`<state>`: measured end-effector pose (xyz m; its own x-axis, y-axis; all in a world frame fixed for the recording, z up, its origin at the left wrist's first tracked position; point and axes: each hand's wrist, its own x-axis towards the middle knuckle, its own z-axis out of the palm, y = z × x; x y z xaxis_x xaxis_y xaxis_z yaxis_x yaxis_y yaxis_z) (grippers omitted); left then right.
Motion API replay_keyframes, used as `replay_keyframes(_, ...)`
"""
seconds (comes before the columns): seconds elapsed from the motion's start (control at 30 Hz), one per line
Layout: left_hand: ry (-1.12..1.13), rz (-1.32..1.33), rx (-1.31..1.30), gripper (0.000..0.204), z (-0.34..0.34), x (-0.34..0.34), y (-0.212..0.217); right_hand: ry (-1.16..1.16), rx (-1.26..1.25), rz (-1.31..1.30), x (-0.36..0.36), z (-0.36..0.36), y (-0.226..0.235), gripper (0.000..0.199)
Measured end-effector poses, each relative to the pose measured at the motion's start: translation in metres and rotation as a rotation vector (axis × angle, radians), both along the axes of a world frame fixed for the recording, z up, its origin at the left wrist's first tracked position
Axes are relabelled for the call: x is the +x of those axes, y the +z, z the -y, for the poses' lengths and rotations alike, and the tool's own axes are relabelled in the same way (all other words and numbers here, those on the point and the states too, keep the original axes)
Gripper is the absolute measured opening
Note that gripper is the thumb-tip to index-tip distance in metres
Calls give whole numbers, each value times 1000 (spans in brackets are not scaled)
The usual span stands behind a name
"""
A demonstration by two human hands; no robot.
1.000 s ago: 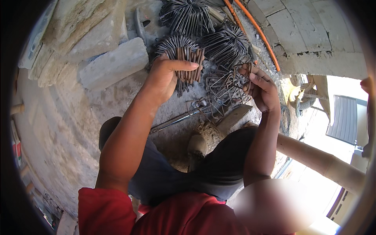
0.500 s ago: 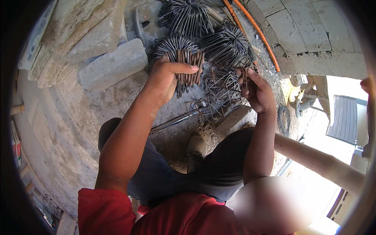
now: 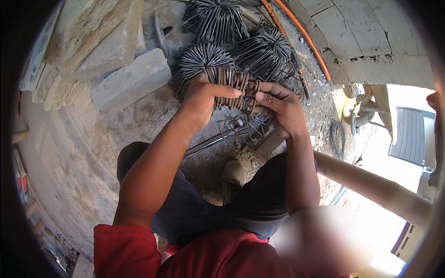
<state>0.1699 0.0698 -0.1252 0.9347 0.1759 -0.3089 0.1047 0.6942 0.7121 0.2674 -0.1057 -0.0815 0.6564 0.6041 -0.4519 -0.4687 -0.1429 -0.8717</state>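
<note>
My left hand (image 3: 204, 99) is closed around a bundle of bent rebar stirrups (image 3: 226, 78), rusty brown, standing side by side with the thumb laid across them. Close by on its right, my right hand (image 3: 282, 104) pinches a single rebar stirrup (image 3: 255, 97) upright at the bundle's right end. I cannot tell whether it touches the bundle. Just beyond my left hand lies a fanned pile of grey stirrups (image 3: 204, 58). Behind and below my right hand, a loose tangle of stirrups (image 3: 257, 121) is partly hidden.
Two more stirrup piles (image 3: 215, 21) (image 3: 266, 48) lie farther off. Concrete blocks (image 3: 132, 78) stand at the left, and an orange pipe (image 3: 306, 39) runs at the far right. A metal bar (image 3: 211, 144) lies before my knees. A thick round pole (image 3: 357, 178) slants at right.
My right hand has moved left with a stirrup, from over the loose tangle to the bundle's right end. My left hand has shifted slightly right and keeps its grip.
</note>
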Motion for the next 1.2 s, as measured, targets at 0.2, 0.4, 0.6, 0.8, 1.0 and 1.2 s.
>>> replay_keyframes(0.2, 5, -10, 11, 32, 9, 2, 2, -16, -50, 68, -5, -1, 0, 22)
replay_keyframes(0.4, 29, -11, -27, 29, 13, 4, 1, -53, -80, 126, -6, -2, -4, 22)
replay_keyframes(0.6, -23, -11, -17, 33, 15, 2, 5, -57, -108, 194, -5, 1, -6, 17)
replay_keyframes(0.8, -53, 17, 27, 32, 13, 1, 6, -97, -118, 173, -5, 0, -3, 17)
replay_keyframes(1.0, -116, 56, -34, 35, 14, -3, 4, -41, -154, 127, 1, 7, 1, 17)
replay_keyframes(1.2, -203, 76, -50, 29, 17, -2, 4, 50, -203, 268, 9, 13, -7, 15)
